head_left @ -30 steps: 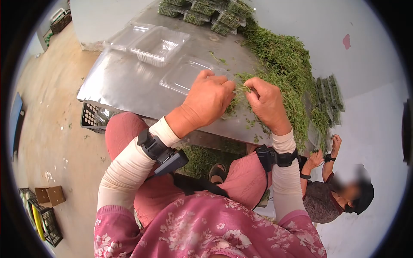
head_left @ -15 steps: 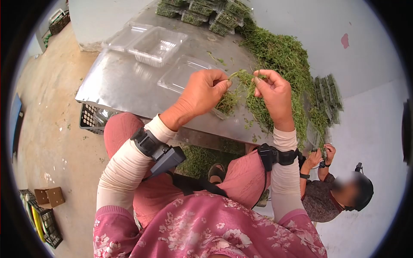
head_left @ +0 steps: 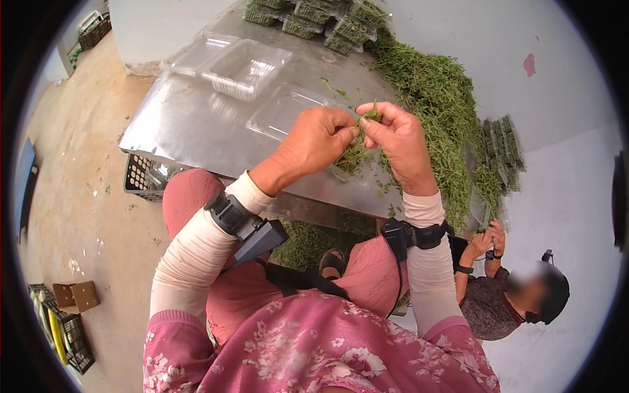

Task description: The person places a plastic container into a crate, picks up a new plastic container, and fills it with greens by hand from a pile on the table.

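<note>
My left hand and my right hand meet above the front of a steel table, fingertips pinched together on a small bunch of green herb sprigs that hangs down between them. Right under the bunch sits an open clear plastic clamshell tray, partly hidden by my left hand. A big loose heap of the same green herb lies on the table just to the right of my right hand.
An empty open clamshell lies farther back; several filled packs are stacked at the far end and more packs at the right. A black crate stands under the table. Another person sits low right.
My hands were apart half a second ago, stretching sprigs between them. They have now come back together, gathering the herb into one bunch over the tray.
</note>
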{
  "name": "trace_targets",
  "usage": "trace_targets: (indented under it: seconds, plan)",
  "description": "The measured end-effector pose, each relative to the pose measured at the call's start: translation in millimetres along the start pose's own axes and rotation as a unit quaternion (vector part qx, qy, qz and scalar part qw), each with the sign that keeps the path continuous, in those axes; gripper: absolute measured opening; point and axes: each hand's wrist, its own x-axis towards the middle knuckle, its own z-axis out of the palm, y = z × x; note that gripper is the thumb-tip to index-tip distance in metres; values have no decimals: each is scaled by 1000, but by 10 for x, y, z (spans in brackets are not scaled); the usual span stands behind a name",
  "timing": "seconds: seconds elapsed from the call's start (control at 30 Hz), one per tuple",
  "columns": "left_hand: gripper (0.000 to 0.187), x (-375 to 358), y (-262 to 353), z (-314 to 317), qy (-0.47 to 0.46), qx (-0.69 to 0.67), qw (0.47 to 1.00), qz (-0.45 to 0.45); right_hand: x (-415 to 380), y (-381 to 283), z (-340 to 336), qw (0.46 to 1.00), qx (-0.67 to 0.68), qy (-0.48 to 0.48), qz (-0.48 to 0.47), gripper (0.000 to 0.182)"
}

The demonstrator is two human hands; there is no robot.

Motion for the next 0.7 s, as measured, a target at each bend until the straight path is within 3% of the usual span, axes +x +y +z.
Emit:
trace_targets:
  seconds: [0.1, 0.2, 0.5, 0.6, 0.7]
  plan:
    - [20, 11, -7, -19, -31, 41, 999, 8, 10, 21, -4, 1000, -23, 7, 4, 17]
    - [21, 14, -67, 10, 2, -14, 1000, 25, 19, 29, -58, 997, -70, 30, -14, 13]
    - [24, 101, 10, -256, 105, -3, 994, -31, -5, 18, -237, 994, 14, 72, 84, 19]
    - [23, 105, -12, -261, 111, 5, 994, -20, 62, 227, -259, 991, -33, 54, 121, 25]
    - [20, 80, -35, -231, 122, 47, 991, 25, 39, 362, -238, 976, -150, 148, 56, 28]
